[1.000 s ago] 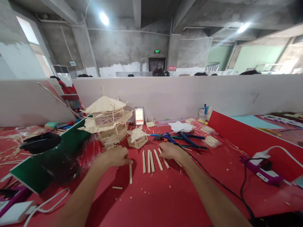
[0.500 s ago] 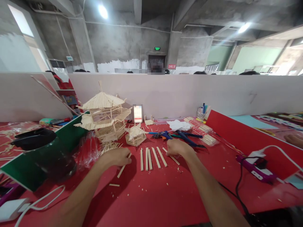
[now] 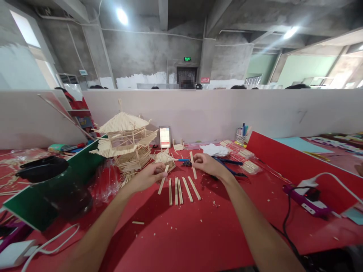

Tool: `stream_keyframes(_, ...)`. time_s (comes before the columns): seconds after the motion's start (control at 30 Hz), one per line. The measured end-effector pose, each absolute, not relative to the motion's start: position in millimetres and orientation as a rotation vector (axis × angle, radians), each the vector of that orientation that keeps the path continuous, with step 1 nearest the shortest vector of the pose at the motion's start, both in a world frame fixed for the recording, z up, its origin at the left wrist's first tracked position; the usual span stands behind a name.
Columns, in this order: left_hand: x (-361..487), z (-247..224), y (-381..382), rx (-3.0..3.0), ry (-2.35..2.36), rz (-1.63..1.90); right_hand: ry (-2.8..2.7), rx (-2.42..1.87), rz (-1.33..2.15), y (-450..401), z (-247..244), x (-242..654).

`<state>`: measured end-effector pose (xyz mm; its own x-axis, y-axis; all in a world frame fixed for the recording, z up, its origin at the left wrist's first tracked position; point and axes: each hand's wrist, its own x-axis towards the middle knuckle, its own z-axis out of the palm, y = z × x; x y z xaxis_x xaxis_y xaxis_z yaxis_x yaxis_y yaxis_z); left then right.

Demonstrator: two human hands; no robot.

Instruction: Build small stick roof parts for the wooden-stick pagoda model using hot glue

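Note:
Pinched in my left hand [image 3: 154,174] is a pale wooden stick [image 3: 162,184], tilted over the red table. My right hand [image 3: 206,164] grips another wooden stick [image 3: 194,168] between thumb and fingers, held nearly upright. Several cut sticks [image 3: 180,190] lie side by side just below and between the hands. Behind my left hand stands a small stick pavilion [image 3: 162,156], partly covered by the fingers. A larger stick pagoda [image 3: 124,139] rises at the back left. Pliers [image 3: 231,166] with blue handles lie behind my right hand, which partly hides them.
Packs of sticks [image 3: 249,164] and a white cloth [image 3: 214,150] lie at the back right, near a pen basket [image 3: 242,136]. A purple power strip [image 3: 307,206] with cables is at right. A green board [image 3: 82,162] and a black container [image 3: 42,166] flank the left.
Both hands have lifted from either side of the stick row and come closer together, each bringing a stick with it. The row on the table has stayed put.

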<state>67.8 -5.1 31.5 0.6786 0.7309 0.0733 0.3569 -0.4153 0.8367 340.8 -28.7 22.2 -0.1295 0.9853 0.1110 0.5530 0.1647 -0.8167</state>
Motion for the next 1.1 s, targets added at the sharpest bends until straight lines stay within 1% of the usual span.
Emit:
stream_keyframes(0.1,75.5,30.8,-8.3,1.88,0.793,0.65,-1.606,-1.044,1.09,-31.9,22.1,327.6)
stream_keyframes(0.2,81.7,27.4,-10.7,1.81,0.771,0.707,-1.577,-0.89,1.225,-34.3,19.2,311.2)
stream_keyframes(0.37,90.1,21.9,-13.9,1.759,0.78,0.787,-1.603,-0.815,1.298,-35.0,11.7,292.0)
stream_keyframes(0.6,94.3,21.4,-16.0,1.653,0.799,0.822,-1.568,-0.868,1.296,-37.5,12.1,286.0)
stream_keyframes(0.73,93.8,24.6,-19.2,1.619,0.77,0.905,-1.724,-1.044,1.121,-35.8,18.6,304.2)
stream_keyframes(0.83,92.8,25.7,-20.9,1.619,0.752,0.949,-2.018,-1.463,0.772,-36.3,21.8,323.5)
stream_keyframes(0.9,91.9,25.3,-20.5,1.61,0.746,0.975,-2.147,-1.758,0.612,-38.0,21.4,332.7)
stream_keyframes(1.0,90.7,24.0,-17.5,1.592,0.744,0.991,-2.247,-1.989,0.544,-40.3,18.9,338.5)
stream_keyframes(1.1,90.5,23.1,-14.7,1.559,0.726,0.991,-2.245,-1.964,0.53,-42.3,20.7,338.8)
